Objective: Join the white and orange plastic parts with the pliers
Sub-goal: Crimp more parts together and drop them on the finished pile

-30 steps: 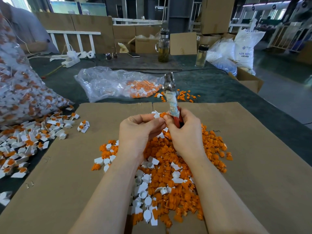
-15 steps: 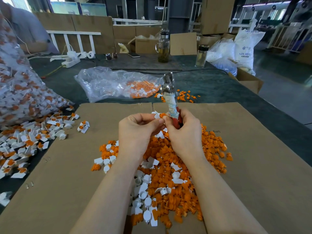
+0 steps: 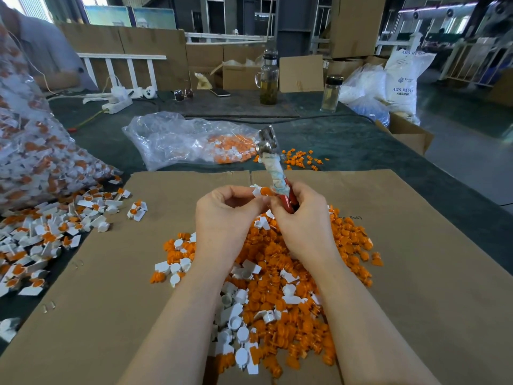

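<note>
My right hand [image 3: 304, 220] grips the pliers [image 3: 273, 165] by their red handles, metal jaws pointing up and away, the shaft wrapped in cloth. My left hand [image 3: 224, 215] pinches a white part with an orange part [image 3: 261, 190] at its fingertips, right beside the pliers' handle and touching my right thumb. Under both hands lies a heap of loose orange and white parts [image 3: 280, 290] on a cardboard sheet [image 3: 416, 273].
Joined white-and-orange pieces [image 3: 55, 232] spread at the left beside a large filled plastic bag [image 3: 33, 151]. A clear bag with parts [image 3: 194, 140] lies beyond the cardboard. Bottles [image 3: 268, 79], boxes and sacks stand at the back. Another person sits far left.
The pliers have tilted slightly and my hands have shifted a little; the pinched parts stay at my fingertips.
</note>
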Motion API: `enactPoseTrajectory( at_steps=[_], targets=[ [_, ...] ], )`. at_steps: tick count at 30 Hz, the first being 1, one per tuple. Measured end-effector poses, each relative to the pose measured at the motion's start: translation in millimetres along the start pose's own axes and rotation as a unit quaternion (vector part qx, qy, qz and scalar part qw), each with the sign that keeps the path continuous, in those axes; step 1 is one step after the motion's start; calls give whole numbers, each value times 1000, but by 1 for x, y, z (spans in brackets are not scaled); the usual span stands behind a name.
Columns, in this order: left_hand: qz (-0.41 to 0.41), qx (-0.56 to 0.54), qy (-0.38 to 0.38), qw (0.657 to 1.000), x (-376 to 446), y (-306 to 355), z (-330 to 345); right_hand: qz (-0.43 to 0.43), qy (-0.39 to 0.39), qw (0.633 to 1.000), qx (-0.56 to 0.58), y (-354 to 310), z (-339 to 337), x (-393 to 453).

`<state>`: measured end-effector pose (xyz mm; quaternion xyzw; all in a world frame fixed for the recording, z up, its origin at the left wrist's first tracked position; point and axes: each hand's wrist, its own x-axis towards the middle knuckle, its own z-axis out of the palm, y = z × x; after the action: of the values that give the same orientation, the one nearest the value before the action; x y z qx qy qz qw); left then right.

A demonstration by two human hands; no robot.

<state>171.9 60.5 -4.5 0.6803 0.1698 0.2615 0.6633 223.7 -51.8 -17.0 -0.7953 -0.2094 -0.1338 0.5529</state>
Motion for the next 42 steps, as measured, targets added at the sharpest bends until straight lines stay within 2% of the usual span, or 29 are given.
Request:
enactPoseTrajectory(
  at_steps=[5, 11, 17, 22, 29, 42],
  targets=[
    [17, 19, 28, 999, 2, -4, -1, 5, -66, 998, 19, -3, -5, 1],
    [2, -34, 25, 999, 9, -4, -10, 91, -170, 978, 78, 2, -25, 2],
    [17, -84, 20, 996, 11, -2, -17, 100, -277, 956, 19, 7, -40, 4],
    [23, -121, 5, 992, 13, -1, -21, 115, -324, 939, -14, 5, -43, 4],
    [12, -154, -17, 988, 13, 0, -23, 97, -322, 940, -57, 0, -40, 2],
    [-21, -197, -9, 980, 15, 2, -26, 46, -299, 950, -79, -5, -29, -1]
  ],
)
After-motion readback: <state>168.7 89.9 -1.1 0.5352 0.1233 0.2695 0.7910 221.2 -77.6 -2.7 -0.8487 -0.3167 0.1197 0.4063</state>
